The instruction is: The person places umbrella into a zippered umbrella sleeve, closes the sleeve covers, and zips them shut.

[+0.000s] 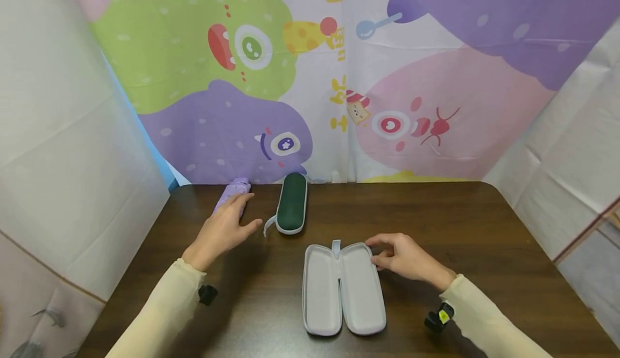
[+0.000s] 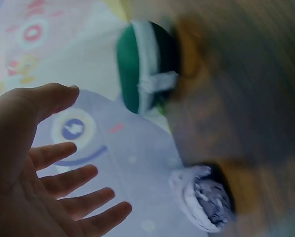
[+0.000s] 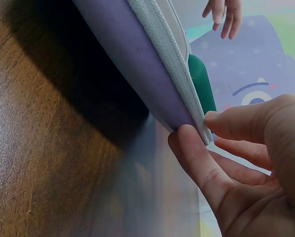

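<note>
An unzipped glasses case lies spread on the table, its two pale grey halves side by side, with a small fabric loop at the far end. My right hand pinches the far right corner of this case; in the right wrist view the thumb lies on the zipper rim and a finger against the lilac outer shell. My left hand hovers with spread fingers over the near end of a folded lilac umbrella, its palm empty in the left wrist view.
A closed dark green case with a pale zipper band and strap stands between the umbrella and the open case, near the table's back edge. Behind the brown table hangs a cartoon-printed curtain; white cloth panels flank both sides.
</note>
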The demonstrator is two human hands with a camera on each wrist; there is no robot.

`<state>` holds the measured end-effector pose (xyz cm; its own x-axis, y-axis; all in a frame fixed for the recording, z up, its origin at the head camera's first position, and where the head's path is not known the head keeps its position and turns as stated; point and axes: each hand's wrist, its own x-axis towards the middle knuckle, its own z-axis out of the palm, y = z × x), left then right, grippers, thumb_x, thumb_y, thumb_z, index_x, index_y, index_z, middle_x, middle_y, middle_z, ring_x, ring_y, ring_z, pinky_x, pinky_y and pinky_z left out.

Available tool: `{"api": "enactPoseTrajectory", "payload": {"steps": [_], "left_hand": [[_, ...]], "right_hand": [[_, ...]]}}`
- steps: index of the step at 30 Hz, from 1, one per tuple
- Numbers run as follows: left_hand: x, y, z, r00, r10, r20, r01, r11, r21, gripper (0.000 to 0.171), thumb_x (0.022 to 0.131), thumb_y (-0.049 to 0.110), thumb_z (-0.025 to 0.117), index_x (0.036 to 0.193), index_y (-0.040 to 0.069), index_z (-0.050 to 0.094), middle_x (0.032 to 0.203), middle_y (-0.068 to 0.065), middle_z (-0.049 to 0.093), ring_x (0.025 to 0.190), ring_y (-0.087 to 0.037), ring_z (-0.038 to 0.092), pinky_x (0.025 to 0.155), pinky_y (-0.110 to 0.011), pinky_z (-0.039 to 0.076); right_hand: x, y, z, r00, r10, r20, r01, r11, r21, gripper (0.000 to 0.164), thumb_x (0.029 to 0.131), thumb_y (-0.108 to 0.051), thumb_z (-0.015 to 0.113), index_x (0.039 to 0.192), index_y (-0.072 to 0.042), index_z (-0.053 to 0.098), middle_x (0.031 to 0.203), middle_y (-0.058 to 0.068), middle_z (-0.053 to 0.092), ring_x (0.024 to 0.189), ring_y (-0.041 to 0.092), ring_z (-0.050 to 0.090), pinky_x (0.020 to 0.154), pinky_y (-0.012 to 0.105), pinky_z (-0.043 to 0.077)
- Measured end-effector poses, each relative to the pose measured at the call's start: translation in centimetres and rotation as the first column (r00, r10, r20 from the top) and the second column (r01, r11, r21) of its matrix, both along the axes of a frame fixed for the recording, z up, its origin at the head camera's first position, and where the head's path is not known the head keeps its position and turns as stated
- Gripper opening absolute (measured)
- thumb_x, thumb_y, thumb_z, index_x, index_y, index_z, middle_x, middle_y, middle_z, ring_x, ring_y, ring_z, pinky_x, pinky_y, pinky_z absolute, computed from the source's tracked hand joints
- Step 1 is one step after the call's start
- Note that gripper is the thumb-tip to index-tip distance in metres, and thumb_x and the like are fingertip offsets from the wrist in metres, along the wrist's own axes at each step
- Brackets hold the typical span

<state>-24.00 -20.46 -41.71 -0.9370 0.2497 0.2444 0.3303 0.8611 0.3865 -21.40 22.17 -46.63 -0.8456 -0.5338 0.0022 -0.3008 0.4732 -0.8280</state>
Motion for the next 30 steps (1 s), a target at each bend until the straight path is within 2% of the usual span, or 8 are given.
{"api": "enactPoseTrajectory", "payload": {"steps": [3,8,13,19,25,30], "left_hand": [[-0.7,-0.5,-0.8,0.999,0.045,0.002,-0.045,0.999,-0.03,0.078,0.092,0.043,0.074,0.152,0.003,0.046,0.154,-0.023,0.047,0.14,-0.045,0.047,0.108,-0.064,0.044],[-1.9,-1.4,-1.9,0.993,0.121,0.013,-0.121,0.992,-0.033,0.083,0.091,0.05,0.072,0.153,0.003,0.044,0.155,-0.026,0.045,0.137,-0.052,0.047,0.105,-0.068,0.044],[-3.5,-2.7,-2.7,0.979,0.199,0.038,-0.196,0.979,-0.063,0.088,0.091,0.058,0.068,0.153,0.002,0.041,0.155,-0.029,0.042,0.139,-0.051,0.044,0.104,-0.071,0.043],[-5.4,-4.0,-3.6,0.966,0.249,0.065,-0.243,0.967,-0.082,0.089,0.094,0.065,0.058,0.155,0.003,0.039,0.155,-0.029,0.04,0.138,-0.052,0.043,0.102,-0.074,0.041],[-6.3,-4.9,-4.2,0.942,0.297,0.156,-0.298,0.954,-0.015,0.081,0.102,0.064,0.039,0.157,0.005,0.036,0.158,-0.029,0.035,0.142,-0.052,0.039,0.106,-0.073,0.038],[-7.2,-5.2,-4.1,0.928,0.298,0.223,-0.322,0.944,0.078,0.077,0.106,0.062,0.022,0.159,0.006,0.034,0.161,-0.028,0.034,0.146,-0.049,0.035,0.112,-0.072,0.033]], "right_hand": [[0.0,-0.1,0.0,1.0,0.0,0.002,0.0,1.0,0.008,0.038,0.094,-0.003,0.072,0.13,0.006,0.064,0.126,0.027,0.067,0.083,0.015,0.076,0.07,0.027,0.061],[-0.1,-0.2,0.1,1.0,0.004,0.019,-0.005,1.0,0.027,0.039,0.094,-0.004,0.071,0.13,0.007,0.063,0.123,0.026,0.069,0.081,0.015,0.075,0.069,0.029,0.061],[-0.2,-0.1,0.1,1.0,0.005,0.028,-0.006,0.999,0.036,0.039,0.094,-0.005,0.072,0.13,0.006,0.064,0.119,0.025,0.07,0.08,0.016,0.075,0.067,0.028,0.061],[-0.2,-0.2,0.2,1.0,0.006,0.023,-0.007,0.999,0.036,0.039,0.094,-0.007,0.073,0.129,0.005,0.064,0.114,0.022,0.073,0.079,0.015,0.075,0.067,0.025,0.06],[-0.3,-0.2,0.1,1.0,0.015,0.027,-0.016,0.999,0.048,0.039,0.094,-0.007,0.073,0.13,0.005,0.064,0.112,0.021,0.073,0.079,0.012,0.074,0.067,0.025,0.059],[-0.4,0.0,0.2,1.0,0.009,0.023,-0.01,0.998,0.065,0.039,0.094,-0.009,0.073,0.13,0.004,0.064,0.108,0.017,0.075,0.078,0.011,0.073,0.067,0.025,0.059]]}}
